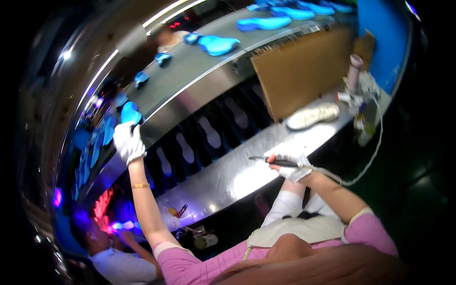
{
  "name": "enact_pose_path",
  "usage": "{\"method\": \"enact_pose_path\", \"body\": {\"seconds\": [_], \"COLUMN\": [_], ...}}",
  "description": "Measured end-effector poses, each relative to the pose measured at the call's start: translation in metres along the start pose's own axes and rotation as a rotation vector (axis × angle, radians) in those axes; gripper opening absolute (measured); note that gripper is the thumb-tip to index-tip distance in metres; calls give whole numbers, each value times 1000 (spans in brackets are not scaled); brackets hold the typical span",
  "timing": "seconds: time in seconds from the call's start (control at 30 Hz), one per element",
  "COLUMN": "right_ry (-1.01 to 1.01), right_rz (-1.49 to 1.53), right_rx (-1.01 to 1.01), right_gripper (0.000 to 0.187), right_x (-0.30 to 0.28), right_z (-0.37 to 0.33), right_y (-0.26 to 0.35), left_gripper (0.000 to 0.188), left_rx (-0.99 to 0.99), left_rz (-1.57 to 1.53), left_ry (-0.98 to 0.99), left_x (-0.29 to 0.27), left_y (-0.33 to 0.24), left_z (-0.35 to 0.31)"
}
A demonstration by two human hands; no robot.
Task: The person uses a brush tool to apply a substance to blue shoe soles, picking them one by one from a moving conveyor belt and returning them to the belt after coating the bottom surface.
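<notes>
My left hand (129, 143), in a white glove, is stretched out to the conveyor belt's near edge. Its fingers close on the near end of a blue shoe sole (130, 113), partly hiding that end. Over the metal bench, my right hand (290, 164) wears a white glove with bare fingertips showing. It grips a corded pen-shaped tool (284, 163) with a dark handle and a thin metal tip pointing left. A pale cord (379, 123) loops from it to the bench's right end. Beyond the right hand a whitish shoe (313, 116) lies on the bench.
More blue soles (218, 45) lie along the conveyor belt (190, 66). Pale soles (209, 132) stand in a dark rack below it. A cardboard sheet (304, 71) leans behind the bench (223, 178), near a pink cylinder (354, 71). Another person (118, 261) works at lower left.
</notes>
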State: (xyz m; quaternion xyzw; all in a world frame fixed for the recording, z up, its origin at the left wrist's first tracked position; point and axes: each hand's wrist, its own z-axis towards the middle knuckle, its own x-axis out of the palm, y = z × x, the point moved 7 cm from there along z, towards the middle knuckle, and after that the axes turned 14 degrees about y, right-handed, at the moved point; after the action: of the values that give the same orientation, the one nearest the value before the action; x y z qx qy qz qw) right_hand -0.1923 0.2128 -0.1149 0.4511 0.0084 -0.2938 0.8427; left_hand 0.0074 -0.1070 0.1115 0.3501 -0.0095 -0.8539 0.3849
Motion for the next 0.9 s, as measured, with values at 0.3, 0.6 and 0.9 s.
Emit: {"method": "enact_pose_path", "body": {"seconds": [0.3, 0.6, 0.9], "right_ry": [-220, -168, -246], "right_rz": [163, 65, 216], "right_rx": [182, 236, 283], "right_gripper": [17, 19, 19], "right_x": [-36, -28, -33], "right_z": [-27, -21, -25], "right_y": [-21, -9, -12], "left_gripper": [41, 42, 41], "left_rx": [-336, 249, 371], "left_rz": [-1724, -2308, -2413], "left_ry": [-466, 206, 129], "left_x": [-69, -102, -130], "left_y": [-17, -144, -136], "left_z": [-30, -25, -67]}}
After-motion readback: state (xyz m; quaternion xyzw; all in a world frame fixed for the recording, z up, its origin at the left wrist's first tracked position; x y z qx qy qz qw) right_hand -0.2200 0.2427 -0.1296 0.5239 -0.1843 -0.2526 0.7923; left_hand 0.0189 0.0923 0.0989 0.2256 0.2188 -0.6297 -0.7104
